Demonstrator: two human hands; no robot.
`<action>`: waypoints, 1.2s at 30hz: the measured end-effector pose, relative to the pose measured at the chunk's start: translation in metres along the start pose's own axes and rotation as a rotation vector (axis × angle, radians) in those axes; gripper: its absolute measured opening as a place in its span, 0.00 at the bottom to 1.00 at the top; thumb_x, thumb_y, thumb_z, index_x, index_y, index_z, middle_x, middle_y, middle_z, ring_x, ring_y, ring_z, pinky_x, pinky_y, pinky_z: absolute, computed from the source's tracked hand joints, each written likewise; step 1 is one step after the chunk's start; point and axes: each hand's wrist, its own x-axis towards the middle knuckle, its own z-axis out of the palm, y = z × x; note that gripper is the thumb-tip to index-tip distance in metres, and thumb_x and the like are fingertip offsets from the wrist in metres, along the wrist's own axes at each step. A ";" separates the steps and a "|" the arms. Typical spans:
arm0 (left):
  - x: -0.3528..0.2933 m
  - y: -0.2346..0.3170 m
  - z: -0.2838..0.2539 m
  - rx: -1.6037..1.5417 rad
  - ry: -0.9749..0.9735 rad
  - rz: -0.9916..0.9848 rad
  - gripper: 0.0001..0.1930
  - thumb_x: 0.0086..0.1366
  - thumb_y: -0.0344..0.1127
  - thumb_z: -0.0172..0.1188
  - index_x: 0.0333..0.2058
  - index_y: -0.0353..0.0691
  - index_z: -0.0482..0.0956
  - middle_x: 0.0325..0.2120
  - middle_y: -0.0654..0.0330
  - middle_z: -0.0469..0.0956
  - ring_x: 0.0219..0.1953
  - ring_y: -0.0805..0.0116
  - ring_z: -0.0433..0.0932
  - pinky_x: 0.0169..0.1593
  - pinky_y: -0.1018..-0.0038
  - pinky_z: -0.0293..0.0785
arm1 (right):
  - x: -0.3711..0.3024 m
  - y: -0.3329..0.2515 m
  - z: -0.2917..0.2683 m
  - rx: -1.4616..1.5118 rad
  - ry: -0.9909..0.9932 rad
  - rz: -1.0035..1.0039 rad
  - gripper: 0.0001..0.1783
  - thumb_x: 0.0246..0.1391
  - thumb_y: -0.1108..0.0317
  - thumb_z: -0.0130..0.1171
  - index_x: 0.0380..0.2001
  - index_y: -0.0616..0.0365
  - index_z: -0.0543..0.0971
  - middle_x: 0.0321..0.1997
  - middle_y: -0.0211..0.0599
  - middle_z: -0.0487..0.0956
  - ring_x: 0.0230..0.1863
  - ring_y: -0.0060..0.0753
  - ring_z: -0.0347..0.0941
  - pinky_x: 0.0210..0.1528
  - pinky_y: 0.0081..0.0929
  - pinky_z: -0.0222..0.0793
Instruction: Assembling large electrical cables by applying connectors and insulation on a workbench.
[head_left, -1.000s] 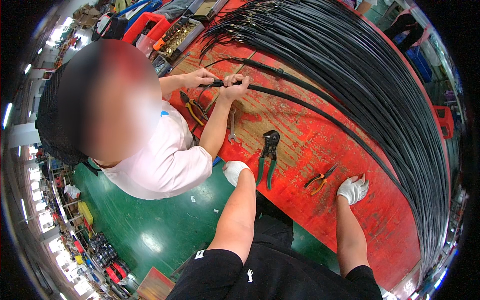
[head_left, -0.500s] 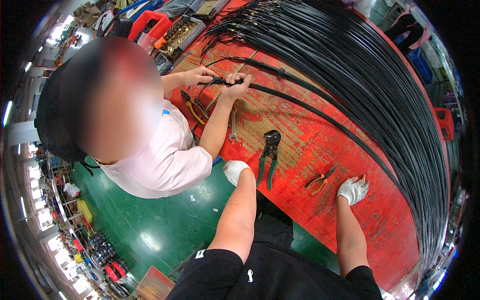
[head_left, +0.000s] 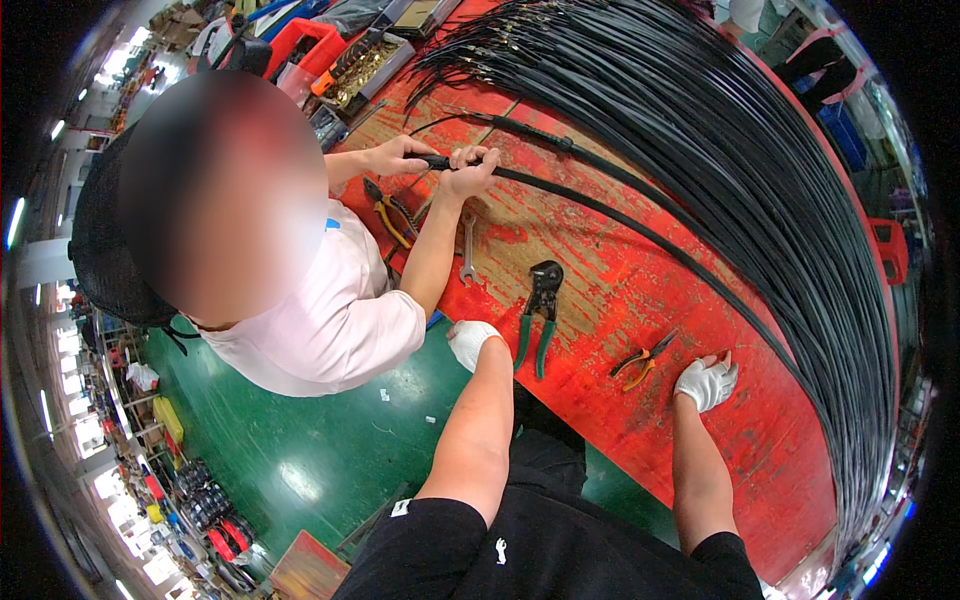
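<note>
My left hand (head_left: 473,345), in a white glove, is at the table's near edge. Its fingers look curled in, and nothing shows in them. Beside it lie green-handled cutters (head_left: 540,315) with a black head. My right hand (head_left: 707,382), gloved too, rests on the red, worn table (head_left: 745,450) with its fingers apart and holds nothing. Just left of it are pliers (head_left: 645,362) with orange and black handles. At the left a co-worker (head_left: 320,330) in a pale shirt grips a thick black cable (head_left: 590,202) near its end with both bare hands.
A big bundle of black cables (head_left: 700,150) curves along the table's far and right side. A wrench (head_left: 468,250) and other pliers (head_left: 390,215) lie by the co-worker. Farther back are a box of brass-coloured parts (head_left: 370,80) and a red bin (head_left: 300,45).
Both of my hands keep their places. The co-worker's hands have shifted very slightly at the cable's end.
</note>
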 end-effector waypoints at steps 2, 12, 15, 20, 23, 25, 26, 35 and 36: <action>-0.002 0.001 -0.001 -0.023 0.013 -0.020 0.26 0.70 0.42 0.38 0.29 0.34 0.84 0.29 0.46 0.85 0.33 0.48 0.85 0.39 0.51 0.81 | 0.000 0.001 0.001 -0.004 0.006 -0.003 0.23 0.61 0.58 0.53 0.58 0.50 0.74 0.64 0.49 0.70 0.64 0.53 0.65 0.67 0.52 0.57; -0.002 0.004 -0.008 -0.130 0.002 -0.086 0.26 0.70 0.42 0.38 0.29 0.35 0.84 0.29 0.47 0.85 0.32 0.48 0.85 0.38 0.52 0.81 | -0.001 0.000 0.000 0.004 0.003 -0.007 0.22 0.61 0.58 0.52 0.58 0.50 0.74 0.64 0.49 0.70 0.65 0.53 0.64 0.67 0.52 0.57; -0.006 0.006 -0.011 -0.128 -0.004 -0.088 0.25 0.70 0.42 0.38 0.29 0.34 0.84 0.29 0.47 0.85 0.32 0.48 0.85 0.38 0.52 0.81 | 0.000 0.001 0.000 -0.001 0.004 -0.005 0.22 0.61 0.58 0.52 0.58 0.50 0.73 0.64 0.49 0.70 0.65 0.53 0.64 0.67 0.52 0.57; -0.005 0.004 -0.011 -0.084 0.013 -0.051 0.25 0.70 0.41 0.38 0.30 0.34 0.84 0.30 0.46 0.85 0.32 0.48 0.85 0.38 0.53 0.81 | -0.001 0.001 0.001 -0.002 0.008 -0.011 0.22 0.62 0.58 0.52 0.58 0.50 0.74 0.64 0.49 0.70 0.64 0.53 0.65 0.67 0.52 0.57; -0.004 0.004 -0.010 -0.113 -0.062 -0.080 0.24 0.70 0.41 0.38 0.30 0.35 0.84 0.29 0.47 0.85 0.32 0.49 0.85 0.38 0.53 0.82 | 0.000 0.003 0.003 0.010 0.013 -0.010 0.22 0.62 0.58 0.52 0.57 0.50 0.74 0.63 0.50 0.71 0.64 0.53 0.65 0.66 0.51 0.58; 0.002 0.001 -0.004 -0.099 -0.042 -0.079 0.24 0.70 0.40 0.37 0.33 0.34 0.84 0.30 0.46 0.85 0.34 0.50 0.86 0.39 0.54 0.82 | 0.000 0.001 0.002 0.014 0.017 -0.012 0.22 0.61 0.59 0.53 0.57 0.50 0.74 0.63 0.51 0.71 0.64 0.53 0.65 0.66 0.51 0.58; 0.004 0.000 -0.001 -0.099 -0.041 -0.080 0.24 0.70 0.40 0.37 0.33 0.34 0.84 0.30 0.46 0.85 0.34 0.50 0.86 0.39 0.54 0.82 | 0.000 0.001 0.002 0.015 0.017 -0.012 0.22 0.61 0.59 0.53 0.57 0.50 0.74 0.63 0.51 0.71 0.64 0.53 0.65 0.66 0.51 0.58; -0.005 0.003 -0.011 -0.051 -0.043 -0.033 0.21 0.69 0.39 0.39 0.37 0.36 0.82 0.33 0.48 0.85 0.35 0.51 0.85 0.40 0.55 0.81 | 0.000 0.001 0.002 -0.003 0.021 -0.005 0.21 0.60 0.59 0.54 0.56 0.49 0.74 0.63 0.48 0.71 0.64 0.51 0.66 0.66 0.51 0.58; -0.001 0.003 -0.010 -0.030 -0.041 -0.045 0.22 0.69 0.39 0.38 0.36 0.36 0.83 0.33 0.49 0.85 0.35 0.51 0.85 0.41 0.55 0.81 | -0.001 0.000 0.002 -0.002 0.022 -0.008 0.21 0.60 0.59 0.54 0.56 0.49 0.74 0.62 0.48 0.71 0.63 0.51 0.66 0.66 0.51 0.58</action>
